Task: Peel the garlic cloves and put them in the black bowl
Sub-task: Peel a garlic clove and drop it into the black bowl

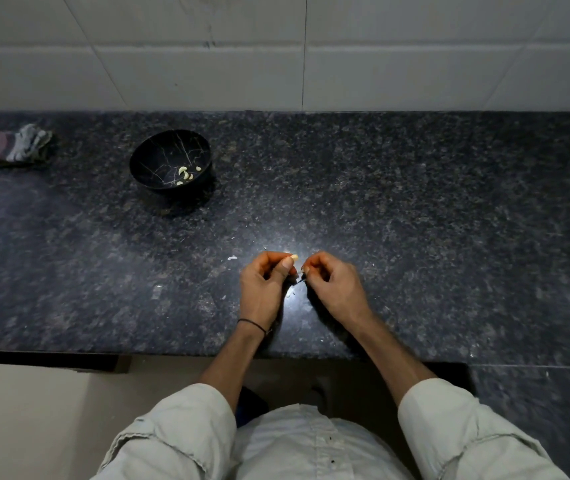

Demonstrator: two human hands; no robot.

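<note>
My left hand (266, 282) pinches a pale garlic clove (294, 257) between thumb and fingertips, low over the dark granite counter (415, 209). Close beside it on the right, my right hand (332, 282) has its thumb and forefinger pinched on a small dark scrap of peel (301, 279) that hangs down. The black bowl (145, 168) stands farther back and to the left, well apart from both hands. Several peeled cloves (185, 173) lie in its bottom.
Bits of white garlic skin (232, 258) are scattered on the counter around my hands. A folded cloth (22, 147) lies at the far left. A white tiled wall (276, 53) rises behind the counter, whose front edge runs just under my forearms.
</note>
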